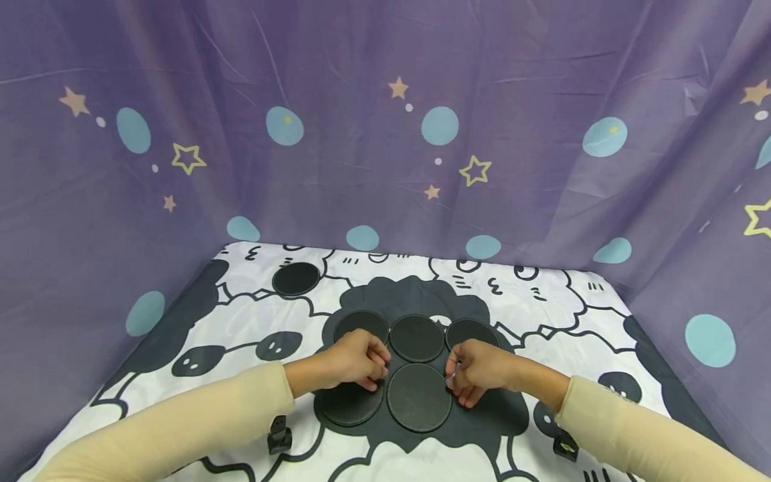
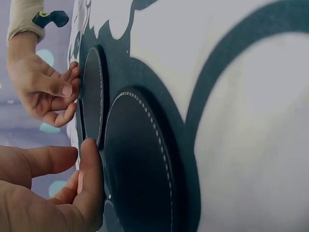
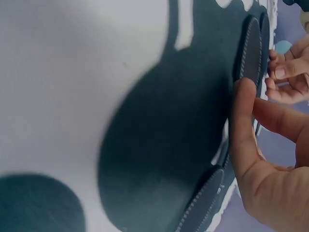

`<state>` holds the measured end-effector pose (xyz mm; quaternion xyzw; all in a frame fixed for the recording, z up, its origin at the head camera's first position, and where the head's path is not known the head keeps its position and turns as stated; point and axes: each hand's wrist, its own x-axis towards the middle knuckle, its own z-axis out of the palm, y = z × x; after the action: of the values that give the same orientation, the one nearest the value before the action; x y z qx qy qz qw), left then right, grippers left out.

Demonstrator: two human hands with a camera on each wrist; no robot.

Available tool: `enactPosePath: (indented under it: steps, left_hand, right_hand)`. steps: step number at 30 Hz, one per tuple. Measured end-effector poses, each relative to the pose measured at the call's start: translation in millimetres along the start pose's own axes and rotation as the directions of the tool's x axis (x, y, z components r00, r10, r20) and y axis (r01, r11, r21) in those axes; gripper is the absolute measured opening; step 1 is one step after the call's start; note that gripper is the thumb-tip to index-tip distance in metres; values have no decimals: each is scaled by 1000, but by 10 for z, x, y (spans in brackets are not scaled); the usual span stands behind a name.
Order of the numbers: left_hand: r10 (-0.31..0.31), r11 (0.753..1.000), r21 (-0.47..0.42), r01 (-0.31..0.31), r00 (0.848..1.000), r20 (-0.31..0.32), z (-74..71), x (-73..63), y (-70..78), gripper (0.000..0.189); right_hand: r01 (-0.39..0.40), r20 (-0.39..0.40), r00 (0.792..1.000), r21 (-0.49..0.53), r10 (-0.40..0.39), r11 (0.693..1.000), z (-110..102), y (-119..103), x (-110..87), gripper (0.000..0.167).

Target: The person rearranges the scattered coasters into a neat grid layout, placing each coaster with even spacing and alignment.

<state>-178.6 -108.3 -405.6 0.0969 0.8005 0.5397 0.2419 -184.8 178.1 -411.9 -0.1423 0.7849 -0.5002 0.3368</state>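
Several round black coasters with pale stitched rims lie flat on the printed cloth. A back row holds a left coaster (image 1: 361,324), a middle coaster (image 1: 417,338) and a right coaster (image 1: 472,331). In front are a left coaster (image 1: 349,404) and a middle coaster (image 1: 419,397). My left hand (image 1: 359,360) hovers over the front left coaster, fingers loosely bent, pinching nothing. At the right rim of the front middle coaster, my right hand (image 1: 478,371) has its fingertips; the right wrist view shows a finger (image 3: 244,101) touching that rim.
Another black coaster (image 1: 296,278) lies apart at the back left. The white cloth (image 1: 253,314) carries black sheep drawings, with a dark printed patch (image 1: 415,294) under the grouped coasters. Purple curtains (image 1: 361,134) enclose the back and sides. Small black devices (image 1: 280,436) sit at the wrists.
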Motion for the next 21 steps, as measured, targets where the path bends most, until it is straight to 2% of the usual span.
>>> enactPosePath:
  steps: [4,11,16,21]
  left_hand:
    - [4,1000,-7,-4,1000,-29,-126,-18,1,30]
    - [-6,1000,20,10,989,-147,-430,11,-46,25]
    - [-34,998,35,43,972,-233,-686,49,-136,25]
    - [-56,996,49,75,946,-321,-920,88,-214,27]
  right_hand:
    - [47,1,999,-23,-47,999,-64,-74,38,13]
    - [100,-29,994,-86,-102,991,-117,-246,187,15]
    - [113,-50,992,-121,-119,986,-100,-358,372,6]
    - [127,-58,989,-156,-137,980,-44,-494,583,5]
